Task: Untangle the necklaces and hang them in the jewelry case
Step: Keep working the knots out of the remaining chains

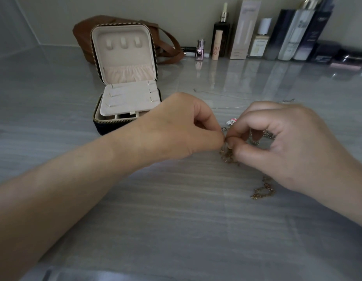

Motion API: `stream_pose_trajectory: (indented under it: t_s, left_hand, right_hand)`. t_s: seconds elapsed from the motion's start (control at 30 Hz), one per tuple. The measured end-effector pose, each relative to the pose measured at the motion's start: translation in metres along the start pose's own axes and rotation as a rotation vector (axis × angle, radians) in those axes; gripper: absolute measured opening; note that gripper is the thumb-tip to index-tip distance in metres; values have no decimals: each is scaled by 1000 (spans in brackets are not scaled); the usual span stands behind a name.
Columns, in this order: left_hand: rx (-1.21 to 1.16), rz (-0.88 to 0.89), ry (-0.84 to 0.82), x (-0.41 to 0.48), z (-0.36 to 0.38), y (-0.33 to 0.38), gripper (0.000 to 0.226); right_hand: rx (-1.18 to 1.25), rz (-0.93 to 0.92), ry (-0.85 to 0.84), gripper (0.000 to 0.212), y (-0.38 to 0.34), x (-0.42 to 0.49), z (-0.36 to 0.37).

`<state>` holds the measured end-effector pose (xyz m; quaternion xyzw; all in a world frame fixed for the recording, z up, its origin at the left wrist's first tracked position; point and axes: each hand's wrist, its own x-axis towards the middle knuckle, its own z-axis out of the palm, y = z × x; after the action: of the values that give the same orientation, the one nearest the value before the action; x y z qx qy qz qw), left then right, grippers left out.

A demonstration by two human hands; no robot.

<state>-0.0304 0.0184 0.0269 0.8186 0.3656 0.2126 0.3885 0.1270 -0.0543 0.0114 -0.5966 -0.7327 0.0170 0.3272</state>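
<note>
Open jewelry case (123,31) holds beige panel (131,98); left hand (182,126), right hand (293,142) grips pinch tangled necklaces (228,156).

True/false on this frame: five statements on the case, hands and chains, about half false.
1. The jewelry case stands open. True.
2. A necklace hangs in the lid. False: the lid hooks are bare.
3. The left hand and right hand both pinch the tangled chains. True.
4. The case is behind the bag. False: the brown bag is behind the case.
5. All chains are in the case. False: a gold chain lies outside, by the right hand.
</note>
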Motion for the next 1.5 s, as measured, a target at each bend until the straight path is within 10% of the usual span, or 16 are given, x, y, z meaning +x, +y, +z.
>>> stream_pose_trajectory:
  t_s: [0.83,1.5]
  left_hand:
    - [648,566,260,-2,5,-12,11]
    - [466,553,275,2,4,-13,8]
  right_hand:
    - [228,201,-95,14,3,3,-3]
    - [279,189,-41,7,-2,5,-9]
